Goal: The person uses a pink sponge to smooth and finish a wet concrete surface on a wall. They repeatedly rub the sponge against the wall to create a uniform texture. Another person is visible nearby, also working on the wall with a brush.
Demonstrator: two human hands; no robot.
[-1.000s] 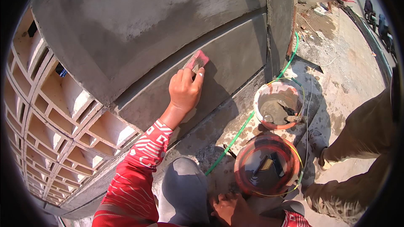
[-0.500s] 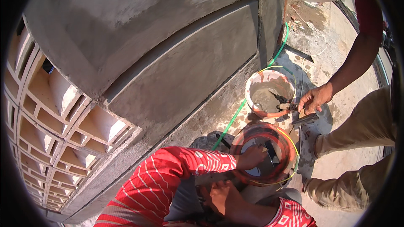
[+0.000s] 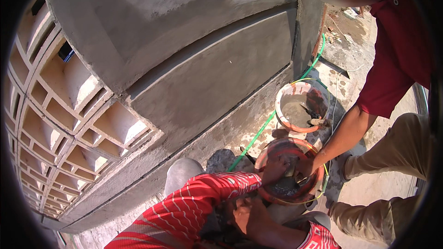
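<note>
The left hand [image 3: 274, 169] reaches over the left edge of the round red bucket [image 3: 302, 198], which sits on the ground right of the middle, in the lower part of the frame. I cannot tell if its fingers are wide or narrow, or if they hold anything, as the tips are dark and partly hidden. Murky water [image 3: 282, 189] shows at the bottom of the bucket. A co-worker's hand [image 3: 304, 167] comes over the right edge and is close to the left hand, so there is little room inside the rim. The right hand [image 3: 247, 210] is low in the frame, just left of the bucket, with its fingers bent; I cannot tell if they hold anything. A pale knee [image 3: 181, 171] is up at the lower middle. Just above the red bucket is a white and orange bucket [image 3: 295, 127] with grey, wet stuff [image 3: 294, 113] in it and a tool handle [image 3: 320, 122] near its right edge. A green hose [image 3: 254, 142] runs slanting past the left side of both buckets, in the strip of ground before the grey wall [image 3: 221, 55]. The wall fills the top middle, with blocks with holes [image 3: 74, 136] at the left. On the right, the co-worker's legs [image 3: 392, 150] stand near the red bucket, with pale ground [image 3: 369, 189] between them.
</note>
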